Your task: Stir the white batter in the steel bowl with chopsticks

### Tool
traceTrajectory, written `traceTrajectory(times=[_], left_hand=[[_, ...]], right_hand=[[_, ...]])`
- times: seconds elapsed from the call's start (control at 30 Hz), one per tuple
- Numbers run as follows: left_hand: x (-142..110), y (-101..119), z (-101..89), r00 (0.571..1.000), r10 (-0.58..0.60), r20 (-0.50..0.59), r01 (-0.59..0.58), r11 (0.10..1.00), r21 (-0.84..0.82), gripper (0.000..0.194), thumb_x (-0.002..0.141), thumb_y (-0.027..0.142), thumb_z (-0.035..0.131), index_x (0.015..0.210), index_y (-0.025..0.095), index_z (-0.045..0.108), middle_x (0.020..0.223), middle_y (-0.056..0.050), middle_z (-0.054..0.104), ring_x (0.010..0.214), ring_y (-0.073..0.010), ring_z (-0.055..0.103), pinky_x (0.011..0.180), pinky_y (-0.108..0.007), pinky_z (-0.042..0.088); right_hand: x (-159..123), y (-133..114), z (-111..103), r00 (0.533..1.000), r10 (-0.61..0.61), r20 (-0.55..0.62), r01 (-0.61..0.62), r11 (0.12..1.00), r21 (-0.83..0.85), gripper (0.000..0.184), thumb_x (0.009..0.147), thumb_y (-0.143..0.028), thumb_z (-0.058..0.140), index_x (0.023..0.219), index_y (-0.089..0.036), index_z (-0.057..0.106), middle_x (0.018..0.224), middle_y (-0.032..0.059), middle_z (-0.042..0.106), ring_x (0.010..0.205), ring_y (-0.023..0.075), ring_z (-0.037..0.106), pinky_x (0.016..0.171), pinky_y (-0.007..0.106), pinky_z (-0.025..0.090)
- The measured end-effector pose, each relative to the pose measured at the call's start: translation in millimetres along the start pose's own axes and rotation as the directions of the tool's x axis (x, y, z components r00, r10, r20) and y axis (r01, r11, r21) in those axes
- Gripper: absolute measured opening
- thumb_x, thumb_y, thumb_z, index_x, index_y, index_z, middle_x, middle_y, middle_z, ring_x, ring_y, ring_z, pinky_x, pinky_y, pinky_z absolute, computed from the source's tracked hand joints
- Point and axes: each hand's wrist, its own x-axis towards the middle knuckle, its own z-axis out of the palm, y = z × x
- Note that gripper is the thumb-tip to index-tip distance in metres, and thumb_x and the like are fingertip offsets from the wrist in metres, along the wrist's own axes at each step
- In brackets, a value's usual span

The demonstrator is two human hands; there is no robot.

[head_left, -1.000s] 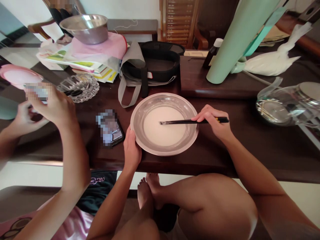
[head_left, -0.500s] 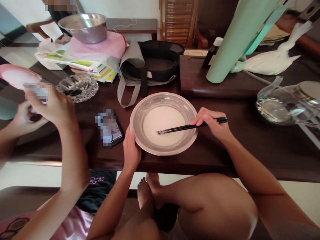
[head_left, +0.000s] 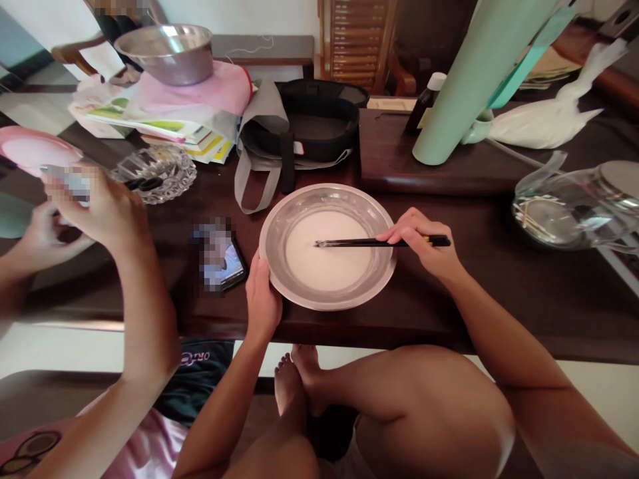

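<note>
Dark wooden tabletop [head_left: 479, 299] in a room with a pale wall [head_left: 264, 16] and a slatted wooden chair [head_left: 352, 46]. The metal bowl [head_left: 276, 243] of white liquid [head_left: 334, 269] stands near the front edge. The right hand [head_left: 432, 246] has its grip closed around black chopsticks [head_left: 357, 243], tips at the liquid; the left hand [head_left: 263, 299] touches the bowl's left rim, its thumb hard to make out, so how far that grip closes cannot be told. Blur blocks mask part of the phone [head_left: 232, 269] and an object [head_left: 72, 183] in a co-worker's hands [head_left: 107, 209]; the green cylinder [head_left: 466, 100] is cut off above. Counted: two metal bowls, the second bowl [head_left: 187, 66] at rear left; one glass dish [head_left: 177, 179]; one clear jar [head_left: 554, 216].
</note>
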Motion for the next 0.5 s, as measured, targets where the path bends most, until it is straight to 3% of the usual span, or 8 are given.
traceTrajectory(times=[0.1,0.27,0.43,0.5], left_hand=[[-0.3,1.8,1.7,1.0,-0.016,0.005,0.016,0.998,-0.057,0.054,0.104,0.058,0.048,0.142,0.022,0.06,0.137,-0.007,0.058,0.136,-0.0237,0.05,0.119,-0.034,0.038],[0.2,0.8,1.3,1.0,-0.012,-0.018,0.011,0.999,-0.051,0.051,0.103,0.056,0.05,0.139,0.021,0.063,0.135,-0.006,0.059,0.137,-0.0241,0.049,0.122,-0.034,0.035],[0.6,-1.7,-0.1,1.0,-0.015,-0.022,0.015,0.999,-0.035,0.052,0.104,0.056,0.049,0.139,0.02,0.062,0.135,-0.007,0.059,0.136,-0.0236,0.049,0.122,-0.034,0.034],[0.6,-1.1,-0.1,1.0,-0.013,-0.016,0.012,0.999,-0.034,0.052,0.104,0.056,0.049,0.139,0.02,0.062,0.136,-0.007,0.059,0.136,-0.0236,0.049,0.121,-0.033,0.035]], right_hand=[[-0.3,0.3,-1.2,0.999,0.005,-0.045,-0.002,0.998,0.07,0.039,0.099,-0.043,0.055,0.07,-0.028,0.076,0.074,0.0026,0.078,0.073,0.0218,0.066,0.071,0.041,0.052],[0.1,-0.3,0.4,0.997,-0.017,0.069,0.014,0.999,0.039,0.031,0.098,-0.039,0.059,0.076,-0.029,0.078,0.079,0.0017,0.08,0.079,0.0218,0.065,0.074,0.04,0.051],[0.3,2.2,-0.6,1.0,-0.019,-0.025,0.021,0.997,0.077,0.034,0.099,-0.038,0.056,0.074,-0.028,0.078,0.076,0.0018,0.079,0.073,0.0202,0.066,0.07,0.038,0.051],[0.1,2.3,-0.5,1.0,-0.013,-0.002,0.013,0.993,0.119,0.039,0.099,-0.04,0.055,0.07,-0.027,0.077,0.072,0.0022,0.078,0.069,0.0199,0.066,0.069,0.038,0.052]])
